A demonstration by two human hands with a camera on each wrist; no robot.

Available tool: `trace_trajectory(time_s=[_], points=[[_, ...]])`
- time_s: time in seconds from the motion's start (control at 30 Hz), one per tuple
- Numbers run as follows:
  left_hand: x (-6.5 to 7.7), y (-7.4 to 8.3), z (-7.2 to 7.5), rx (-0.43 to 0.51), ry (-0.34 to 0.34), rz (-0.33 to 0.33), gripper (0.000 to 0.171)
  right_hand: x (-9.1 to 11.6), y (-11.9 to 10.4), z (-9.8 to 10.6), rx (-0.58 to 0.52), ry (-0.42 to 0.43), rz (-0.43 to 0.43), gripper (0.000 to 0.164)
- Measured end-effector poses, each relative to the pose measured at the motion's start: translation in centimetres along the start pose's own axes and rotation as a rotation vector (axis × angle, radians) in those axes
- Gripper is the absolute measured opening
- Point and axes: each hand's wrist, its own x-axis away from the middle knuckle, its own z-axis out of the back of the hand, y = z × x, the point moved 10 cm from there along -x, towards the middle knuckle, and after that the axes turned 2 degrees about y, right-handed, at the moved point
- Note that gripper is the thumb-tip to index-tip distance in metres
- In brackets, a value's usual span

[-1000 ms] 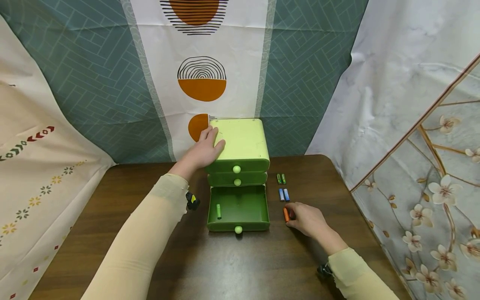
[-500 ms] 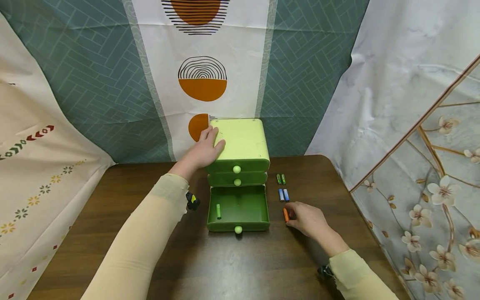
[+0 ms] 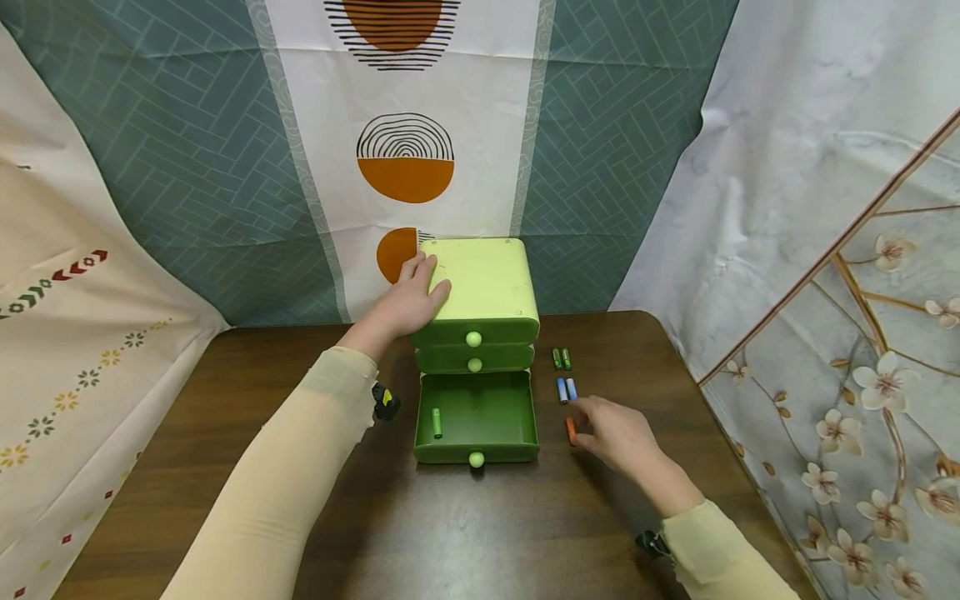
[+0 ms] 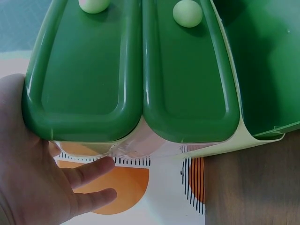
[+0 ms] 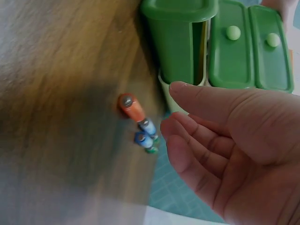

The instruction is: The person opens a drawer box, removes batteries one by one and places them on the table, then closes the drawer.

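Note:
A small chest of drawers (image 3: 483, 283), pale green on top with green drawer fronts, stands at the back of the table. My left hand (image 3: 408, 300) rests on its top left edge, fingers spread; in the left wrist view two fingers (image 4: 96, 199) stretch along its side. The bottom drawer (image 3: 495, 417) is pulled out, with one green battery (image 3: 437, 423) lying at its left. Right of the drawer lies an orange battery (image 3: 571, 430). My right hand (image 3: 618, 433) hovers beside it, thumb and fingers apart and loosely bent; the right wrist view shows a gap between that battery (image 5: 132, 108) and the fingertips.
Two blue batteries (image 3: 562, 391) lie beyond the orange one, and two small green batteries (image 3: 561, 359) behind those. The upper two drawers are closed, each with a round knob (image 3: 474, 339). Curtains (image 3: 615, 167) hang behind the wooden table (image 3: 300, 467).
The right hand's thumb and fingers have spread a little around the orange battery, and its fingertips now overlap the near end of a blue one. The left hand has stayed put.

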Motion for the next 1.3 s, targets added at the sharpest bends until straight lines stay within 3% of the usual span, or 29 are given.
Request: trace_trajectory(time_s=[0.17,0.47,1.3], points=[[0.1,0.0,0.1,0.002,0.001,0.001,0.079,-0.1,-1.2,1.0,0.0,0.018,0.006,0.052],[-0.1,-0.2,-0.1,0.002,0.0,0.009,0.079,-0.2,-3.4,2.3,-0.025,0.081,0.048,0.049],[0.0,0.1,0.0,0.007,-0.005,0.005,0.079,-2.1,-7.8,1.1,-0.041,0.084,0.116,0.047]])
